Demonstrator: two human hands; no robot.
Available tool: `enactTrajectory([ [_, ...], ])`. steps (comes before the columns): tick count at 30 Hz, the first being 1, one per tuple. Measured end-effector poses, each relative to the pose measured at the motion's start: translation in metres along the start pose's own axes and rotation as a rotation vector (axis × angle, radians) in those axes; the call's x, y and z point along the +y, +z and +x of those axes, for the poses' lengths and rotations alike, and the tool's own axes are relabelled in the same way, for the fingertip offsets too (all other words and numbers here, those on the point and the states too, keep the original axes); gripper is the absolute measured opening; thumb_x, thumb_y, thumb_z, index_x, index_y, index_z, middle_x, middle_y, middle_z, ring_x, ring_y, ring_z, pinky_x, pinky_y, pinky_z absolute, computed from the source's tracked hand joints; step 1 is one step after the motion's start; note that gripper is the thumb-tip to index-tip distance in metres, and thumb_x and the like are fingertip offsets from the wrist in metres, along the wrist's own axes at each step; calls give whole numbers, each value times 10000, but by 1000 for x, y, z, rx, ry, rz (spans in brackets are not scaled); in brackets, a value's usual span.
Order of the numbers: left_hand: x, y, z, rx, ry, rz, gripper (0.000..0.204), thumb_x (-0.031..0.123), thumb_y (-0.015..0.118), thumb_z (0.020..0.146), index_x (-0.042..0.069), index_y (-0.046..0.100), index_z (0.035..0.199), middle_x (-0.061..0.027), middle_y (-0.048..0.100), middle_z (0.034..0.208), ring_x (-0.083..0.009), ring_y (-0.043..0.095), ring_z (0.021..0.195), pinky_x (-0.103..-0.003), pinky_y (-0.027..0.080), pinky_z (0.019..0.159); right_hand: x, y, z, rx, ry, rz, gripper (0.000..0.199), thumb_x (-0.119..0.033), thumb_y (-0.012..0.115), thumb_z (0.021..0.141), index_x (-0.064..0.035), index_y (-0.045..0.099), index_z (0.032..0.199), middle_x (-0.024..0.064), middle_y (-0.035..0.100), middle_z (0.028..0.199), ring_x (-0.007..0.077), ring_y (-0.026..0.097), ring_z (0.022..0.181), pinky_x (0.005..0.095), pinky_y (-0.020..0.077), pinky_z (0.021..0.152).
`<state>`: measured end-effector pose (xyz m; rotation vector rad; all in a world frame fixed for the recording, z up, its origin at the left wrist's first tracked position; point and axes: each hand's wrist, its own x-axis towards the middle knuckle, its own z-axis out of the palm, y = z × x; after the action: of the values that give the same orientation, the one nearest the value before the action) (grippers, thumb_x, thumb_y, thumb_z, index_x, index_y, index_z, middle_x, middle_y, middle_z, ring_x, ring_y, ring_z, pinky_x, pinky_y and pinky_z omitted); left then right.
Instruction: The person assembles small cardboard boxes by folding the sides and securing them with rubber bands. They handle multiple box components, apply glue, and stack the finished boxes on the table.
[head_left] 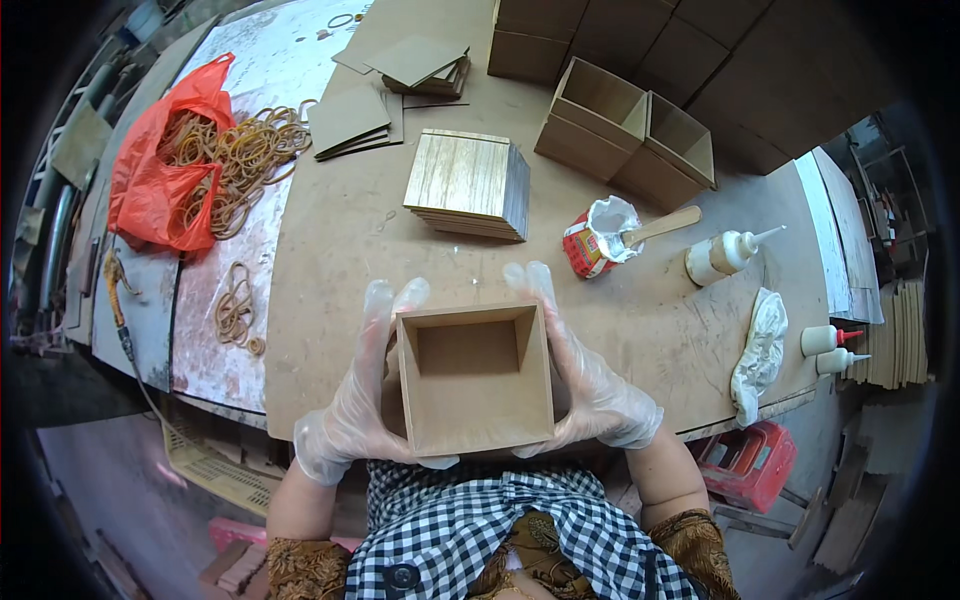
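At a brown worktable (660, 320), nearer than the panel stack (459, 176), held an open box (480, 400) between left hand (359, 400) and right hand (600, 393) with fingers spread wide along its sides. Saw rubber bands (265, 145) left of the stack, a paste tub (584, 246) right.

Looks like an open box (478, 405) of plain brown board, squarish at the rim, with thin straight walls and a deep hollow. Faces its opening up toward the viewer and shows smooth inner surfaces, darker in a rectangle toward the middle of the worktop (340, 240), paler toward the worktop's near edge. Meets neatly at the visible corners. Is held from both sides, turned slightly askew, at the worktop's near edge. Hides its underside, so cannot be told as touching or raised.
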<state>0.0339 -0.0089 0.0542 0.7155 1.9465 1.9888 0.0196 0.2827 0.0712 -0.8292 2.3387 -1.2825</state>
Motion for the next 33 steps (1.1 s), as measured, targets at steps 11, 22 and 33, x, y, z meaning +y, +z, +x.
enactTrajectory([
  [11, -11, 4, 0, 39, -8, -16, 1469, 271, 996, 487, 117, 22, 1576, -177, 54, 1639, -316, 84, 1510, -481, 151, 1203, -15, -18, 15, -54, -86, -202, 1474, -358, 944, 538, 9, -77, 1536, 259, 242, 1557, 456, 348, 1376, 463, 338, 1146],
  [22, -7, 4, 3, 52, -78, -64, 1416, 334, 985, 507, 79, 80, 1565, -189, 95, 1629, -326, 84, 1513, -462, 138, 1208, -28, -24, 17, -124, 38, -94, 1476, -261, 947, 529, -9, -102, 1537, 256, 283, 1541, 442, 365, 1380, 433, 373, 1136],
  [33, -1, -4, 4, 6, -125, 62, 1469, 324, 1000, 451, 8, 77, 1549, -185, 162, 1605, -306, 170, 1491, -440, 172, 1208, -21, -23, 16, -8, -16, 2, 1496, -397, 966, 449, -16, 33, 1555, 241, 311, 1549, 419, 415, 1359, 445, 390, 1106],
])
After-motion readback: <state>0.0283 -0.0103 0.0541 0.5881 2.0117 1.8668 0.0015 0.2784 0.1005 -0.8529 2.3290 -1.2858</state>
